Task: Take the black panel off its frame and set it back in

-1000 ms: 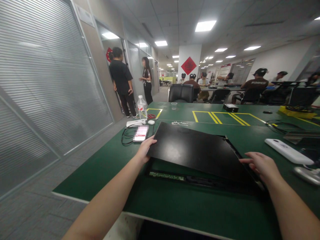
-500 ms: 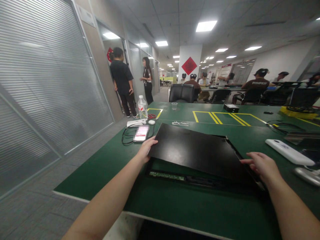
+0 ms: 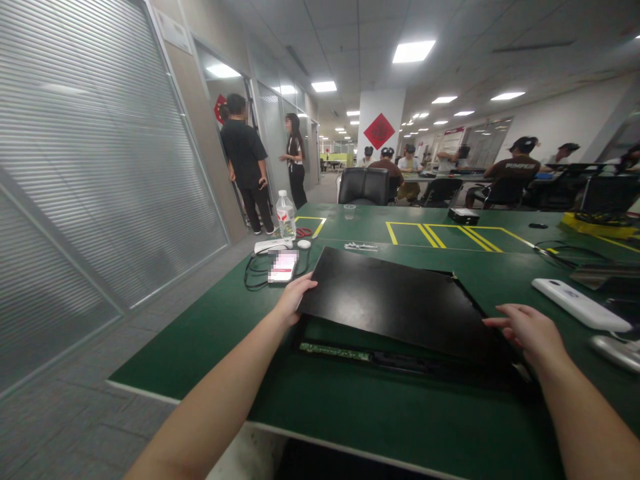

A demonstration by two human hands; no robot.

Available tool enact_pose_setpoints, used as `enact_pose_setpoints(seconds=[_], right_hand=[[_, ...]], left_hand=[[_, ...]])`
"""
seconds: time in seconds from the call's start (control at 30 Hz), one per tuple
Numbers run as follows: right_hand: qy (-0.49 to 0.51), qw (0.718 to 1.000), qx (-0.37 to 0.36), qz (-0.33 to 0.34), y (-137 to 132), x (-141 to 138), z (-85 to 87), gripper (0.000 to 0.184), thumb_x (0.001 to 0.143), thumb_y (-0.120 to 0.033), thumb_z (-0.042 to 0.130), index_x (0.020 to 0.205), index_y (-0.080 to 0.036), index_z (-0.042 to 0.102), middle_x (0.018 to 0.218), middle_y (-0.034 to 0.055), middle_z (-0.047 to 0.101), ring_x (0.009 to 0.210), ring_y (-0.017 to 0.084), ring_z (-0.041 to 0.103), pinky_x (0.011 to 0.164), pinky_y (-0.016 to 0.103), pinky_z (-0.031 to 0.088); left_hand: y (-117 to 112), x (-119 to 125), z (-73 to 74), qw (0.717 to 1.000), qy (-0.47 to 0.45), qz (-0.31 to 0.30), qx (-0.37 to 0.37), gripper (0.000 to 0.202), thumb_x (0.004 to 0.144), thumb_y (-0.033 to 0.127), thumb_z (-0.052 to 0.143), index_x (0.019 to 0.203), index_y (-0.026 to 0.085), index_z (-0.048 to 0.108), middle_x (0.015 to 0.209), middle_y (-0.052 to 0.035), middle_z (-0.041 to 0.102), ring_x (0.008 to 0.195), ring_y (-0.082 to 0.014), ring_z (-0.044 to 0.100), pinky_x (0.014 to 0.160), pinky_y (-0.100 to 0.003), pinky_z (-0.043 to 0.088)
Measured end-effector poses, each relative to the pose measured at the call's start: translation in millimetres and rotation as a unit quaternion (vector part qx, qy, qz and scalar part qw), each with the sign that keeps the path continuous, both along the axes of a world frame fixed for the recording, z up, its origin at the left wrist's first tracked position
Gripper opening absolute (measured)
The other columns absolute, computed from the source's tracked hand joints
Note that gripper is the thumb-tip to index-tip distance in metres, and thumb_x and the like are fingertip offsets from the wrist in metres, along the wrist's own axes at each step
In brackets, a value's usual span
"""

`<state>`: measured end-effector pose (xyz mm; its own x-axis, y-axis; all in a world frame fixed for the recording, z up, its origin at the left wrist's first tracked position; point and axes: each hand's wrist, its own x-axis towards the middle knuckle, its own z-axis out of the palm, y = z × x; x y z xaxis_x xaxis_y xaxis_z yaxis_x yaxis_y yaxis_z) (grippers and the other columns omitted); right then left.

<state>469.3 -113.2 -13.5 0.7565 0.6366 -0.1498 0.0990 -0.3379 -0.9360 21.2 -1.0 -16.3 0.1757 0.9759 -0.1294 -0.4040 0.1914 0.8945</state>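
A glossy black flat panel [image 3: 395, 303], which looks like a display screen, is tilted up at its left side over a thin black frame [image 3: 440, 365]. Along the frame's near side a narrow green circuit board [image 3: 335, 351] shows. My left hand [image 3: 293, 299] pinches the panel's left edge, fingers closed. At the right edge, my right hand [image 3: 527, 333] has its fingers bent against the panel's side, where the frame also runs; its thumb is mostly hidden. How much of the panel still touches the frame on the right cannot be made out.
On the green table [image 3: 200, 353], a phone [image 3: 283, 267], cables, a water bottle [image 3: 286, 217] and red-handled scissors [image 3: 303, 232] lie left. A white power bank-like device [image 3: 580, 305] and a silvery object [image 3: 615, 352] lie right. A plastic cup [image 3: 349, 212] stands farther back. Several people are beyond.
Almost nothing differs. The view has shifted very slightly, and both hands stay at the panel's edges with the panel held at about the same tilt.
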Motion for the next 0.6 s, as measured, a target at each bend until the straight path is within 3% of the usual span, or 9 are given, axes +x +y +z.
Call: enact_pose_setpoints(seconds=[0.37,0.6], right_hand=[[0.009,1.000,0.019,0.003,-0.1,1.0,-1.7,0.015,0.077,-0.026,0.066,0.090,-0.020,0.060,0.062,0.0086,0.072,0.040,0.012,0.043,0.040,0.021,0.032],[0.000,1.000,0.013,-0.003,-0.1,3.0,-3.5,0.016,0.075,-0.028,0.065,0.089,-0.020,0.061,0.063,0.0092,0.072,0.041,0.013,0.044,0.041,0.022,0.034]], left_hand=[[-0.6,1.5,1.1,1.000,0.013,0.008,-0.005,0.055,0.069,0.012,0.077,0.124,0.012,0.078,0.092,-0.0103,0.082,0.068,-0.0204,0.074,0.064,-0.028,0.056],[0.7,0.7,-1.5,1.000,0.021,-0.011,0.000,0.057,0.068,0.014,0.081,0.124,0.015,0.078,0.095,-0.0101,0.082,0.077,-0.0225,0.076,0.068,-0.029,0.057]])
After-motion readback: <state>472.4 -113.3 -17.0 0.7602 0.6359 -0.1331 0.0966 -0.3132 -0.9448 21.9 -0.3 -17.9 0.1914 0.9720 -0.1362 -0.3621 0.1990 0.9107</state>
